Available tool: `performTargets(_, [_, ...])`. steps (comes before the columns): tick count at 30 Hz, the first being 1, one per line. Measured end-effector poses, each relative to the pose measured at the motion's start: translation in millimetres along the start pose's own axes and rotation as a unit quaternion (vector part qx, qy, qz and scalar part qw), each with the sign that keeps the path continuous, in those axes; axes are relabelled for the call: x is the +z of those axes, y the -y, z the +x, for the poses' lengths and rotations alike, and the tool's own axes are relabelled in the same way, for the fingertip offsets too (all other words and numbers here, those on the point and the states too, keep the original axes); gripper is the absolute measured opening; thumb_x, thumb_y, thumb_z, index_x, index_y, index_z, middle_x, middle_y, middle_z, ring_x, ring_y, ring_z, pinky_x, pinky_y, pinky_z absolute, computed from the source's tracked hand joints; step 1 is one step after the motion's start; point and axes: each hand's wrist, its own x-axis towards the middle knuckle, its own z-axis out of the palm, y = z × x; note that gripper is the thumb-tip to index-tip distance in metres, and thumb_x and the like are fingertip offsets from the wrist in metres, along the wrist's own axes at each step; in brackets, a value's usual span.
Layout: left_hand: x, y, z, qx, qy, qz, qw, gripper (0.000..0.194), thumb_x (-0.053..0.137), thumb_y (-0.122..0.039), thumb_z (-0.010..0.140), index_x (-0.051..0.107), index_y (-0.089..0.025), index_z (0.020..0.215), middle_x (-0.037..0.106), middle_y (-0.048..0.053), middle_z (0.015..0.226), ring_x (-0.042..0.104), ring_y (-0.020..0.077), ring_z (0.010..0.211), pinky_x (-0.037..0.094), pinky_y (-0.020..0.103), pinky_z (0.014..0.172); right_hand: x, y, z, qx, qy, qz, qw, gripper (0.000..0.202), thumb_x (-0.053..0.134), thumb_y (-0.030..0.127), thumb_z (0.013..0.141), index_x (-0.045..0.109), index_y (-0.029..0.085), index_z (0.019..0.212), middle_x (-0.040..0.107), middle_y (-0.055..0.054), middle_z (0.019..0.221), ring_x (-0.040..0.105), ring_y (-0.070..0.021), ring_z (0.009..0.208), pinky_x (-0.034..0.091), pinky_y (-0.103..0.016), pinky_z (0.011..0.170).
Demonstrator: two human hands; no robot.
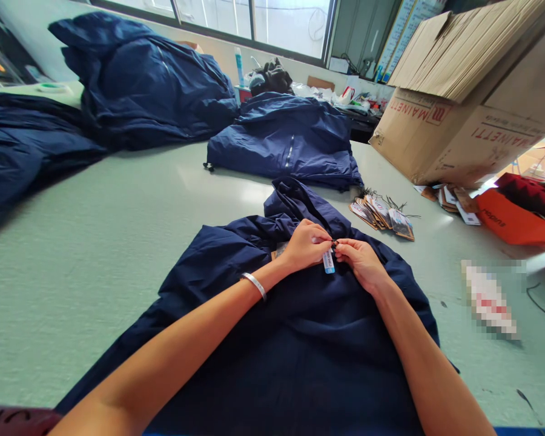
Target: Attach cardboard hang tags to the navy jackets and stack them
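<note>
In the head view, the navy garment lies spread on the pale surface, directly in front of the person and beneath both forearms. Its long axis runs from the near edge away toward the far side; the bunched, folded upper end points away from the person, and the broad body fans out toward them. The left hand and right hand meet near that upper end, thumbs and fingers pinching a small dark piece between them; its exact form is too small to tell. Just below the fingertips hangs a white-and-blue label, its long axis running nearly straight toward the person, blue end nearest. A tan-edged tag shows partly beside the left hand, the rest hidden. A silvery bracelet circles the left wrist. Beyond the upper end sits a folded navy garment, its light zip line pointing away from the person. Right of it lie fanned tags with dark strings, near a tilted-looking cardboard box.
</note>
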Motion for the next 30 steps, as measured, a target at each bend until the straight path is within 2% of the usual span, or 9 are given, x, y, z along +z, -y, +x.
performTargets(4, [0.3, 0.3, -0.6, -0.008, -0.001, -0.002, 1.0, 0.015, 0.063, -0.011, 0.073, 0.074, -0.021, 0.07, 0.072, 0.001, 0.075, 0.061, 0.0175, 0.084, 0.046, 0.034, 0.085, -0.5, 0.4, -0.5, 0.0, 0.009, 0.006, 1.0, 0.024, 0.08, 0.03, 0.055, 0.072, 0.015, 0.072, 0.067, 0.0, 0.067, 0.054, -0.0087, 0.06, 0.042, -0.024, 0.062])
performTargets(8, [1.4, -0.6, -2.5, -0.001, -0.051, 0.004, 0.999, 0.011, 0.069, -0.011, 0.071, 0.071, -0.02, 0.076, 0.07, 0.001, 0.081, 0.058, 0.0182, 0.087, 0.046, 0.034, 0.085, -0.2, 0.4, -0.1, 0.004, -0.003, 0.027, 1.0, 0.026, 0.081, 0.031, 0.055, 0.072, 0.015, 0.074, 0.066, 0.0, 0.067, 0.054, -0.0085, 0.059, 0.043, -0.024, 0.062])
performTargets(12, [1.8, -1.6, -3.2, 0.019, -0.084, 0.031, 0.996, 0.008, 0.074, -0.013, 0.07, 0.071, -0.02, 0.069, 0.064, 0.003, 0.082, 0.053, 0.0194, 0.09, 0.045, 0.036, 0.089, 0.4, -0.3, 0.3, 0.011, -0.013, 0.043, 0.999, 0.028, 0.083, 0.03, 0.053, 0.072, 0.016, 0.073, 0.065, 0.001, 0.065, 0.054, -0.0082, 0.059, 0.043, -0.024, 0.062])
performTargets(20, [3.5, -0.5, -4.2, 0.042, -0.072, 0.022, 0.996, 0.008, 0.071, -0.018, 0.076, 0.075, -0.023, 0.07, 0.059, 0.003, 0.075, 0.051, 0.0185, 0.086, 0.048, 0.033, 0.081, 1.6, 0.6, 0.2, 0.002, -0.021, 0.036, 0.999, 0.029, 0.083, 0.032, 0.053, 0.072, 0.016, 0.074, 0.065, 0.001, 0.065, 0.054, -0.0087, 0.059, 0.044, -0.025, 0.061])
performTargets(30, [2.4, -1.4, -4.9, 0.035, -0.065, 0.032, 0.997, 0.006, 0.072, -0.02, 0.075, 0.075, -0.022, 0.071, 0.06, 0.003, 0.077, 0.052, 0.0186, 0.087, 0.049, 0.036, 0.083, 3.4, -1.5, 1.1, -0.007, -0.049, 0.042, 0.998, 0.03, 0.084, 0.031, 0.05, 0.072, 0.016, 0.073, 0.067, 0.0, 0.067, 0.054, -0.0086, 0.057, 0.044, -0.023, 0.057])
